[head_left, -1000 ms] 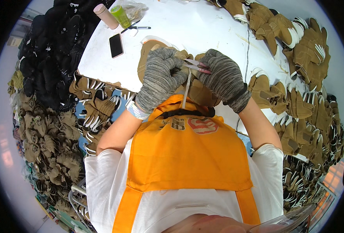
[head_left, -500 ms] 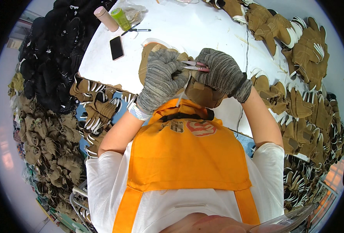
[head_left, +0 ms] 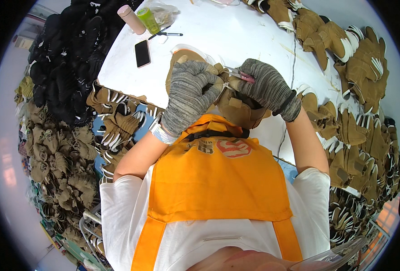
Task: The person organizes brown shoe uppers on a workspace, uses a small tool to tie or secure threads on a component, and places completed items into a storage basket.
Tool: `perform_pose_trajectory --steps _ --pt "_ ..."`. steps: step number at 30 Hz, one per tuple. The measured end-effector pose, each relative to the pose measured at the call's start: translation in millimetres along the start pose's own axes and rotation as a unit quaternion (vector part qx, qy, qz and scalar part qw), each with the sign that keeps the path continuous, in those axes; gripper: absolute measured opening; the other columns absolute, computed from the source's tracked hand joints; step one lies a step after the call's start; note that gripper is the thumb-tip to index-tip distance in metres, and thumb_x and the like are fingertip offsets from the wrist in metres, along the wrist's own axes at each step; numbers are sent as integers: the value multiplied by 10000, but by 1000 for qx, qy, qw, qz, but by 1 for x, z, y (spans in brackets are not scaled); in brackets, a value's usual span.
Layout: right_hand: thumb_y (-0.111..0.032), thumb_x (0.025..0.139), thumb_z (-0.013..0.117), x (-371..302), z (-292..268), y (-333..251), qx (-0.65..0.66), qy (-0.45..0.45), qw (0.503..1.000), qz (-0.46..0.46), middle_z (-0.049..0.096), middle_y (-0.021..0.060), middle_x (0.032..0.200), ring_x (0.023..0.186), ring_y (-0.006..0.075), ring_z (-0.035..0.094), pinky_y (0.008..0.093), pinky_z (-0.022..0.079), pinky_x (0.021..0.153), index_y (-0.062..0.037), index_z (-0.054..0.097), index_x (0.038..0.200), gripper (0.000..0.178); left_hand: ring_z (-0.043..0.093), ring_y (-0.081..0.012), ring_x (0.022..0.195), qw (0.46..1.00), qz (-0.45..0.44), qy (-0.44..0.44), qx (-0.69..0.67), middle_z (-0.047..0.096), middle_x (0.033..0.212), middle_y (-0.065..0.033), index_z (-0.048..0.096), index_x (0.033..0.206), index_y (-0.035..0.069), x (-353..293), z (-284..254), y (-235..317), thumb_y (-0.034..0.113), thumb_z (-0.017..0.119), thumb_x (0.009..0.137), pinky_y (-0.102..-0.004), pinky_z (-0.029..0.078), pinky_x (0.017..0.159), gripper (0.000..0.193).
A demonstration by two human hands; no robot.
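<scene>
My left hand (head_left: 191,97), in a grey striped knit glove, is closed on a brown sewn piece that looks like a shoe upper (head_left: 238,113). Part of it shows beyond the fingers, with a pale rim, and part hangs between my hands near my apron. My right hand (head_left: 264,86), gloved alike, grips small thread snips (head_left: 247,77) with reddish handles. Their blades point left, just above a thin white strip at my left fingertips. My right fingers are close against the brown piece; whether they also hold it is hidden.
On the white table (head_left: 155,88) are a phone (head_left: 142,53), a pen (head_left: 170,34), a pink bottle (head_left: 131,20), a green container (head_left: 148,21) and a plastic bag (head_left: 164,16). A dark cord (head_left: 293,58) crosses it. Brown pieces (head_left: 351,128) crowd the right; black (head_left: 69,63) and brown heaps (head_left: 55,167) stand left.
My right hand has moved slightly right and down, and the snips have tilted, their blades now farther from my left fingers. The whole view has shifted a little.
</scene>
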State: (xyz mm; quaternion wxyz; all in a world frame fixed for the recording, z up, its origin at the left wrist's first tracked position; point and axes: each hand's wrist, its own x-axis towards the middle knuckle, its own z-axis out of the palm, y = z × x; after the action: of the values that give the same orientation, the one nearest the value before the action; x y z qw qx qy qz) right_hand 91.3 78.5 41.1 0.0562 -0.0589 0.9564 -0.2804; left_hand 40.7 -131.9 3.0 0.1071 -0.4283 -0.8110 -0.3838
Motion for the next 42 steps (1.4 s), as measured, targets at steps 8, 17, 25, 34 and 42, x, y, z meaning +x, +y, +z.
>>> perform_pose_trajectory --steps 8,17,25,34,42 --pt "-265 790 686 9 21 12 31 30 997 -63 628 141 744 693 254 608 355 508 670 1 655 861 277 568 -293 839 1000 2 20 -1 606 842 -99 675 845 34 3 1 6 146 724 713 -443 393 885 180" --pt "-318 815 672 3 12 17 32 -3 999 -8 619 167 803 760 308 603 384 499 727 -3 634 885 325 554 -287 936 998 35 -26 43 636 935 -68 697 863 92 4 -13 -4 216 696 749 -464 333 970 169" --pt "-266 809 663 7 10 17 43 -6 999 -7 623 163 862 799 304 599 369 503 759 -4 615 954 303 518 -264 1102 970 98 -119 190 635 1049 -46 708 926 104 27 -12 14 291 671 761 -482 250 1064 252" --pt "-262 821 649 5 7 14 101 -27 994 40 645 166 862 792 300 615 365 508 757 -2 633 975 302 576 -244 980 988 -53 -136 -54 651 984 -75 717 913 91 26 -22 -8 266 699 777 -479 311 1015 222" --pt "-290 838 638 7 14 22 90 15 996 8 656 155 768 695 276 612 363 508 691 -17 670 889 279 574 -271 1003 980 94 -105 143 651 969 -66 711 843 113 37 -13 11 221 704 731 -499 277 1064 156"
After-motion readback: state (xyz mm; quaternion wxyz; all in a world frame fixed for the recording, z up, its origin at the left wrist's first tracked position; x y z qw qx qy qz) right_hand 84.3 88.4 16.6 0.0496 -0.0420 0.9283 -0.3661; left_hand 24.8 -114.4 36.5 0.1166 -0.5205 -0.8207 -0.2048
